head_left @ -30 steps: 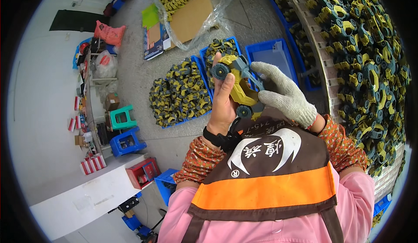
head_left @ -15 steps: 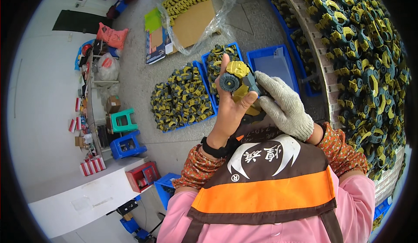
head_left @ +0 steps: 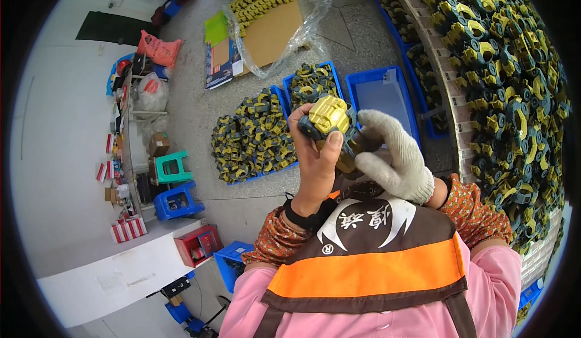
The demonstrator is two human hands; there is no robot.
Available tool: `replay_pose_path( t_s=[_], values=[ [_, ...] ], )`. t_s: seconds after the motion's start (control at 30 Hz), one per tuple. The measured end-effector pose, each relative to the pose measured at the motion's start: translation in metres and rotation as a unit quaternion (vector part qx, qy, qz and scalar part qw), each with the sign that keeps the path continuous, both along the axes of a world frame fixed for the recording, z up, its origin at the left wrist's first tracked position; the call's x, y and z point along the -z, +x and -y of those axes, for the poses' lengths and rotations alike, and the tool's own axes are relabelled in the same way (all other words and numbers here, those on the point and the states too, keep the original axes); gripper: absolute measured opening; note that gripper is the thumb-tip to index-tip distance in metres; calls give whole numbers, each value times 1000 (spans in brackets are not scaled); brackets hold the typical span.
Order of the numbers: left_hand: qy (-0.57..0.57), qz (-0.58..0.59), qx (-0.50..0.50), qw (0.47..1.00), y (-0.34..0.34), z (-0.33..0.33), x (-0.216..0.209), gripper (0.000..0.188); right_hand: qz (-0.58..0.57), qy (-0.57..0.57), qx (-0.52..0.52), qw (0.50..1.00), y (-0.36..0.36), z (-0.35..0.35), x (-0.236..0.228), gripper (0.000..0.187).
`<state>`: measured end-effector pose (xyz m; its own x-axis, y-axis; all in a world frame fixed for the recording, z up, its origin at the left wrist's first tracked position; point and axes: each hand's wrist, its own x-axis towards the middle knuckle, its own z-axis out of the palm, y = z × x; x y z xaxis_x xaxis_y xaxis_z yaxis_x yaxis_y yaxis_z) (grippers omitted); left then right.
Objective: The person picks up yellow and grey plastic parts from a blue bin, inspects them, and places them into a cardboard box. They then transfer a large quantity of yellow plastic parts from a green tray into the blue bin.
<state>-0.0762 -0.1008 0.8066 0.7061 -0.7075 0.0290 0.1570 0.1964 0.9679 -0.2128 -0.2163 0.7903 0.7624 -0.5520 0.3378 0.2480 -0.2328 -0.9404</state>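
Left hand [head_left: 313, 165]: bare, fingers and thumb closed round the toy [head_left: 328, 114], a yellow-and-grey wheeled vehicle, held up in front of the apron. Right hand [head_left: 396, 159]: gloved, fingers bent at the toy's right side; whether gripping or merely touching, cannot tell. Wristband [head_left: 307, 216], black, left wrist. Apron [head_left: 363, 277], brown with orange band, bearing a white emblem [head_left: 399, 214] with white characters and a small circled mark. Beyond the hands: heaped toys [head_left: 251, 135] in blue bins. Right: table [head_left: 446, 84] piled with similar toys. Far left: pink sack [head_left: 159, 49], dark print, too small to read.
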Motion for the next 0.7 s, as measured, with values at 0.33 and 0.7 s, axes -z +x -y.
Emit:
replay_pose_path(
  t_s=[0.33, 0.7],
  values=[
    [5, -63, 88, 994, 12, -5, 5, 67, -93, 101, -83, 987, -1, 21, -7, 61],
    [7, 8, 147, 989, 18, -2, 11, 68, -74, -14, -62, 995, -4, 20, -5, 63]
  ],
)
